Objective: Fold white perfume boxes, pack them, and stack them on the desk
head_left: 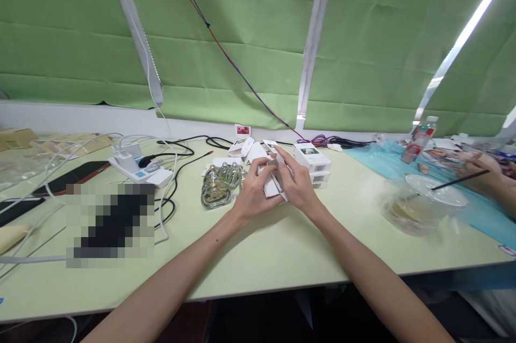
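Observation:
Between my two hands is a small white cardboard box [271, 188], partly hidden by my fingers, with flaps standing up at its top. My left hand [253, 188] wraps round its left side, and my right hand [297, 179] grips the right side with the fingers near the flaps. Just left of my left hand lie several clear glass bottles [217, 191] with gold-coloured parts inside. Beyond my right hand stands a stack of white boxes [314, 160] with barcodes on their sides. Loose white boxes [242, 147] lie behind my hands.
A power strip [131, 167] with cables and a blurred dark object [115, 219] lie on the left. To the right are a clear plastic container [411, 214], a white lid [437, 190] and a drink bottle [419, 140] on blue sheeting. Another person's hand [484, 173] is at far right.

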{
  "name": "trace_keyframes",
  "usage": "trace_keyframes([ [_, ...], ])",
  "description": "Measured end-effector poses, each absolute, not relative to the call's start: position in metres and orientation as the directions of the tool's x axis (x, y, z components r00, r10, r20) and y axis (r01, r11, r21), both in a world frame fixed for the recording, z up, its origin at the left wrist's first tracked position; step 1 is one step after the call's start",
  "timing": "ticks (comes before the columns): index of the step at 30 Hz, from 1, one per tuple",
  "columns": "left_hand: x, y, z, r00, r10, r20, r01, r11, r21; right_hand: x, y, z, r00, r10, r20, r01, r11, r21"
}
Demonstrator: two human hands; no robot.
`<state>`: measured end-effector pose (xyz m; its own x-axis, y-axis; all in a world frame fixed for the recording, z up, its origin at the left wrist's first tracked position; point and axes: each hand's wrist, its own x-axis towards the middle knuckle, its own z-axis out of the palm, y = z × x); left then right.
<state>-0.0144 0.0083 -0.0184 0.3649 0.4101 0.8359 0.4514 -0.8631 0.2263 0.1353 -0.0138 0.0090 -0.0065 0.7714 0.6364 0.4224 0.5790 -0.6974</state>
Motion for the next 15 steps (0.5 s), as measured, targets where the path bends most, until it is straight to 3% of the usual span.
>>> trace_keyframes([
  [15,-0.0145,0.0086,-0.0174,0.366,0.393,0.843,0.437,-0.873,0.217,0.136,-0.0141,0.0095,-0.002,0.782,0.624,0.434,0.562,-0.704],
])
